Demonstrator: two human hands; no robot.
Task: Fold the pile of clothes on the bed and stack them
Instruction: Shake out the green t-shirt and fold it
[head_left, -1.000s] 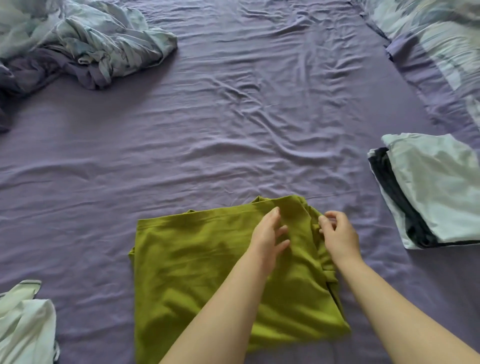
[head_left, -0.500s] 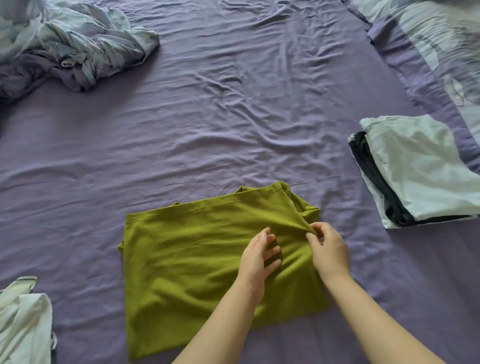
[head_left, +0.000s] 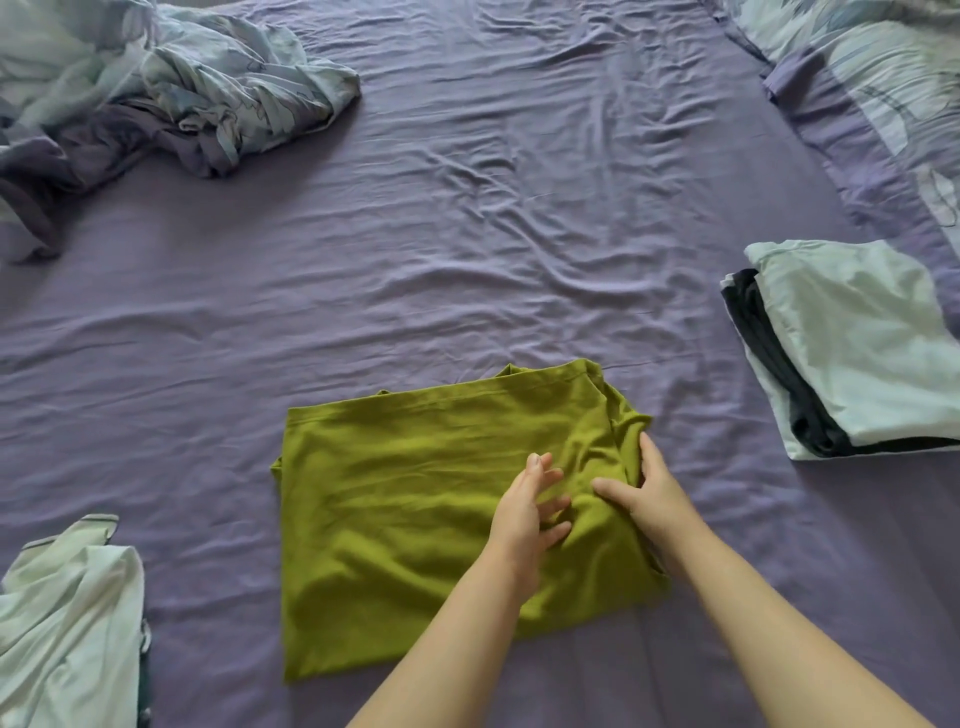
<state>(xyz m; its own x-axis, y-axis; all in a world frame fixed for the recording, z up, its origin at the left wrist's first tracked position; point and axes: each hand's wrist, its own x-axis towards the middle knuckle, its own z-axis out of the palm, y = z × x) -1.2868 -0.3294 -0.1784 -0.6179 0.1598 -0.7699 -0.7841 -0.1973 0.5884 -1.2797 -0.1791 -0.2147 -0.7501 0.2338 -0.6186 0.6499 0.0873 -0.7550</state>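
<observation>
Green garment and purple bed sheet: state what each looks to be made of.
Green garment: probably a soft cotton-type knit, matte; it lies limp with gentle, rounded folds and no sheen, under both hands. Purple bed sheet: likely a thin, smooth woven fabric with a faint sheen; its many fine, sharp wrinkles catch the light. Exact fibres cannot be told.

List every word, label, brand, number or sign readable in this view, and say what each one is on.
None: no readable text anywhere.
Green garment: plain, no label showing.
Folded stack: no print or tag visible.
Pale garment: no lettering.
Crumpled duvet: drawn pattern only, no words.
Purple sheet: plain.
</observation>
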